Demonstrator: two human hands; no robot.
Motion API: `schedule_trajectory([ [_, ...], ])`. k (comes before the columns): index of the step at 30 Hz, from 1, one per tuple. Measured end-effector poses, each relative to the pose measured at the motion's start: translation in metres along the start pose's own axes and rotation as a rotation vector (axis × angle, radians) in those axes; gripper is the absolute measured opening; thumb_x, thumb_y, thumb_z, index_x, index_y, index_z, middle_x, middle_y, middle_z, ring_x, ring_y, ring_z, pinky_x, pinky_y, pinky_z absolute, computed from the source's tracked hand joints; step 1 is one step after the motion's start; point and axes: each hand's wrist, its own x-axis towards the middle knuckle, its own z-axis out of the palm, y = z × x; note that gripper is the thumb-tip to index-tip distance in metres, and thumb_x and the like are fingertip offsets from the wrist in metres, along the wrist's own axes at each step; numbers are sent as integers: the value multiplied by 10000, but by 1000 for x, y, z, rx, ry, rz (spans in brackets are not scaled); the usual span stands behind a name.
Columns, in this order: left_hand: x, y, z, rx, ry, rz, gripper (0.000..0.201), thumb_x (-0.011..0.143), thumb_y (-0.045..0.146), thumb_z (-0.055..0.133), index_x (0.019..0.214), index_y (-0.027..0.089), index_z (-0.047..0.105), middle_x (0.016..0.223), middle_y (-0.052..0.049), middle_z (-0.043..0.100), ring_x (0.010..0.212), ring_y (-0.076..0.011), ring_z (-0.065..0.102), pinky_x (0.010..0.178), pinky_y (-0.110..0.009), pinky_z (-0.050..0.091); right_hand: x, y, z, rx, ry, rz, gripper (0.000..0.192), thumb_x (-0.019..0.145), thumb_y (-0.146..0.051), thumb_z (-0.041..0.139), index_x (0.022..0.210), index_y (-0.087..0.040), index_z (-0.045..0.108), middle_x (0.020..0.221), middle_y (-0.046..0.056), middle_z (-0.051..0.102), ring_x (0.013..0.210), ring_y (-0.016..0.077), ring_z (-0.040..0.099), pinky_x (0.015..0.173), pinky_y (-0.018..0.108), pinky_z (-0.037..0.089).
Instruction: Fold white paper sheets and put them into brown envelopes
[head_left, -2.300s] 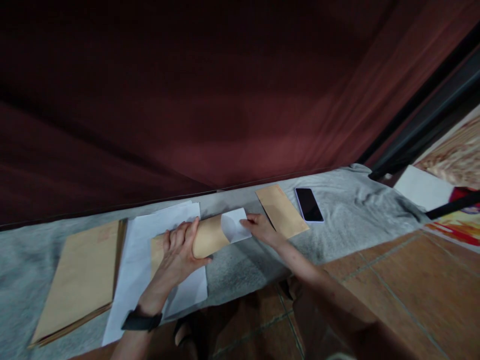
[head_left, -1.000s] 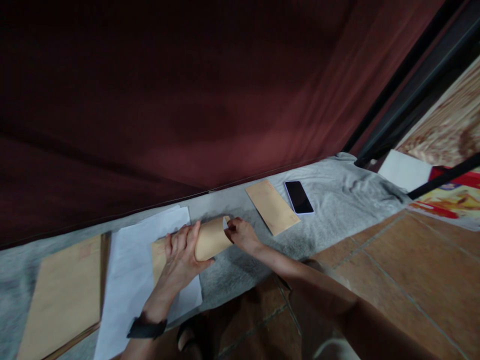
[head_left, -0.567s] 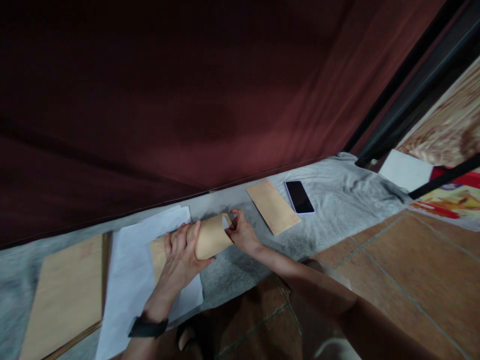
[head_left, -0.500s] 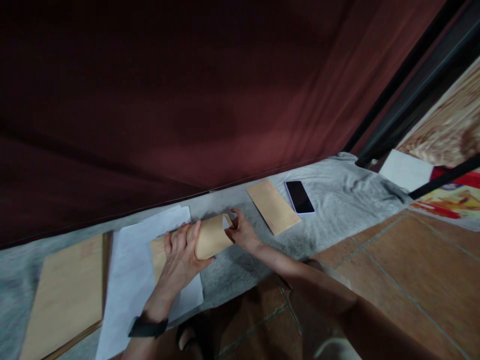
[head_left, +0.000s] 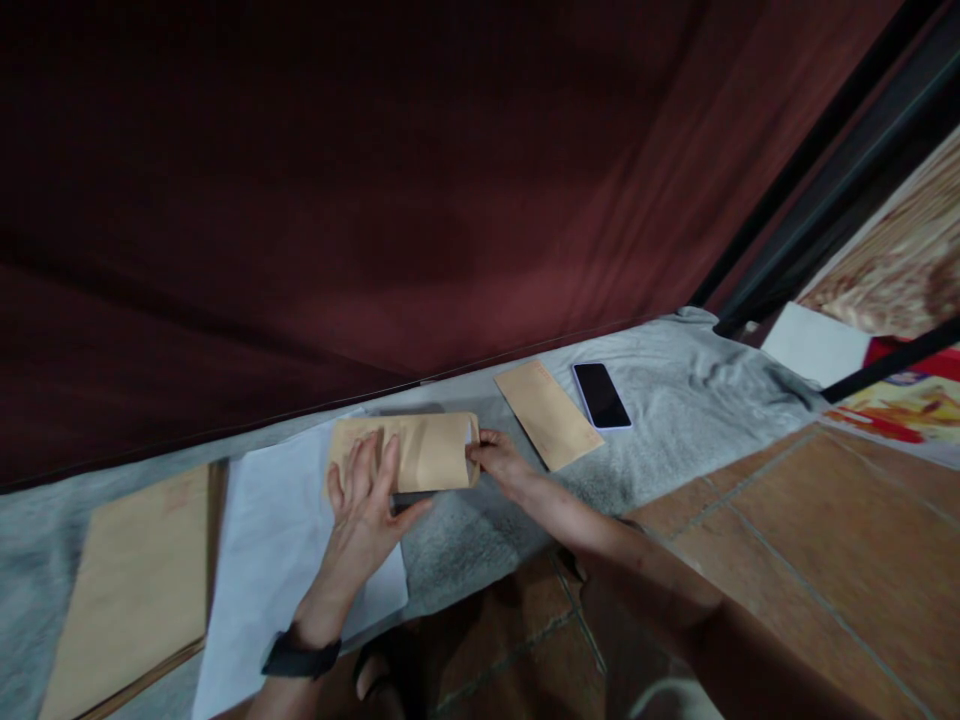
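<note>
A brown paper envelope (head_left: pixel 435 452) lies partly over white sheets of paper (head_left: pixel 274 540), its open end to the right. A white edge of paper shows inside the opening. My left hand (head_left: pixel 367 510), a dark band on its wrist, rests on the envelope's left part with fingers spread and thumb out. At the opening, my right hand (head_left: pixel 499 460) pinches the envelope's end; its fingertips are partly hidden, and whether they also grip the inner paper I cannot tell.
A stack of brown envelopes (head_left: pixel 142 580) lies on the left. Right of my hands are a single brown envelope (head_left: pixel 547 415) and a phone (head_left: pixel 601 396) on the grey cloth (head_left: pixel 675 400). Behind hangs a dark red curtain (head_left: pixel 450 250). Tiled floor (head_left: pixel 840 540) runs along the front.
The envelope, bulged open before, now lies flatter and has shifted slightly right and away from me. My right hand has moved a little right with its end; my left fingers have spread more.
</note>
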Motion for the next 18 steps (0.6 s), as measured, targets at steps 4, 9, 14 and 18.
schedule_trajectory([
  [4,4,13,2,-288,222,-312,689,918,564,600,1480,191,461,1463,-198,486,1393,-343,464,1125,-527,416,-1,2,-2,156,50,-23,215,619,-257,715,817,-176,689,753,12,722,696,166,631,627,242,460],
  [9,3,39,17,-981,260,-864,452,804,585,734,1009,206,596,915,-47,668,862,-223,689,739,-343,582,0,5,2,218,27,-71,200,636,-289,740,799,-176,713,723,20,728,669,175,627,608,257,455],
  [14,9,66,25,-1634,-113,-1197,208,875,314,739,967,165,627,893,-103,750,875,-233,760,792,-335,618,1,14,10,176,90,-38,226,651,-325,769,819,-183,717,728,14,730,712,188,651,632,266,473],
  [18,14,76,29,-1737,-25,-1226,153,876,127,708,1017,168,664,965,-88,780,832,-203,769,760,-321,641,0,24,14,179,116,-44,222,637,-310,752,815,-182,723,774,21,745,731,181,649,644,262,477],
])
